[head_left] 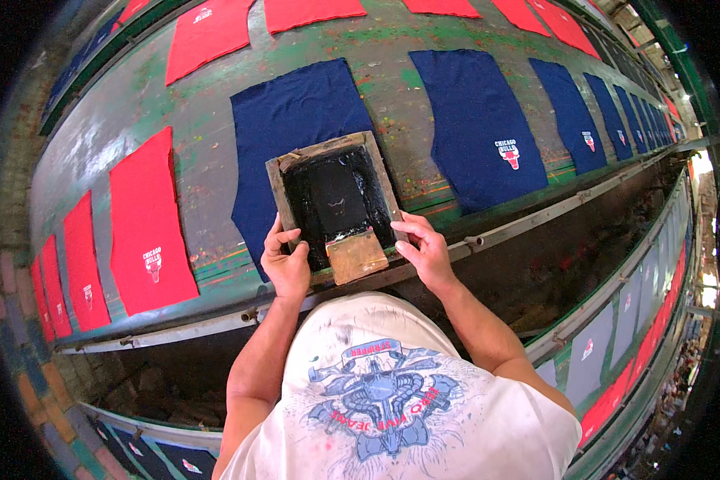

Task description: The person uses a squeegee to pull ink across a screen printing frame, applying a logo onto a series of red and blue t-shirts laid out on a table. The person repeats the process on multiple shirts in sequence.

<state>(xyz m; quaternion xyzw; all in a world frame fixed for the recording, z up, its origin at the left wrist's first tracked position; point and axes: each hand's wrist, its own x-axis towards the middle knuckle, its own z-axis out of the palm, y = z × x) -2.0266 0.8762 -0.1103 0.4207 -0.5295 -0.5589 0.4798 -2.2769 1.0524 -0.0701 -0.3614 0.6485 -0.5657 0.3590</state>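
Note:
A wooden-framed printing screen [320, 147] lies over a navy fabric piece [296, 102] on the long table. Its mesh is dark, with glossy black around the inner sides and a faint small design in the middle. My left hand [286, 266] grips the near left side of the frame, thumb on the rim. On the opposite side, my right hand [427, 252] has its fingers closed round the near right corner. A flat wooden squeegee [357, 259] leans inside the screen's near end, between my hands and touched by neither. The fabric under the screen is hidden.
Red fabric pieces [154, 232] with a small print lie at left, and printed navy pieces [488, 120] run off to the right. More red pieces [210, 36] lie along the far side. A metal rail [520, 229] edges the table. Another table with grey pieces [592, 352] stands behind at right.

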